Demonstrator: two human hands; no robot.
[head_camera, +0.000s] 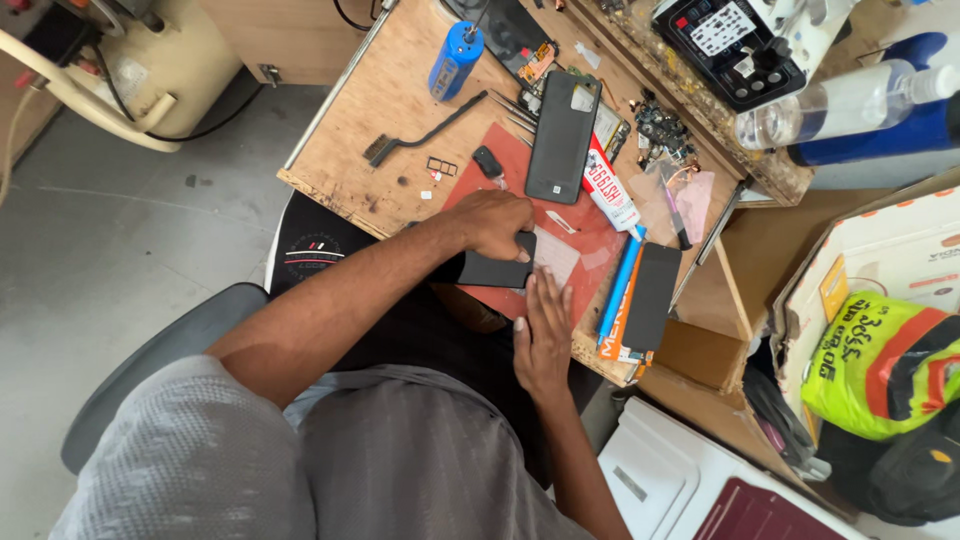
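Standing over the worn wooden work surface, going left to right. Far left on it: a thin black wire-bristle brush w/ long handle, then a blue cylinder, prob. a battery or lighter, lying near the back edge. Just in front, a small black SIM-type tray frame and a little black key-fob-shaped bit at the edge of a red rubber work mat.

The person's left hand comes in across the body & sits on top of a flat black rectangular phone-sized slab lying on the mat's near-left part, partly over the surface's front edge. Its fingers are curled down, pressed together, clamping the slab's upper edge. Right hand lies flat just right of the slab, palm down, fingers straight and close together, tips on the mat beside a pale translucent film sheet; can't tell if it touches the slab.

Further back, centre: a dark grey phone back cover w/ camera cut-out. Right of it a white-and-red glue tube, a blue pen-like tool, another black glass panel. Far right: clear plastic bottle, cardboard box.
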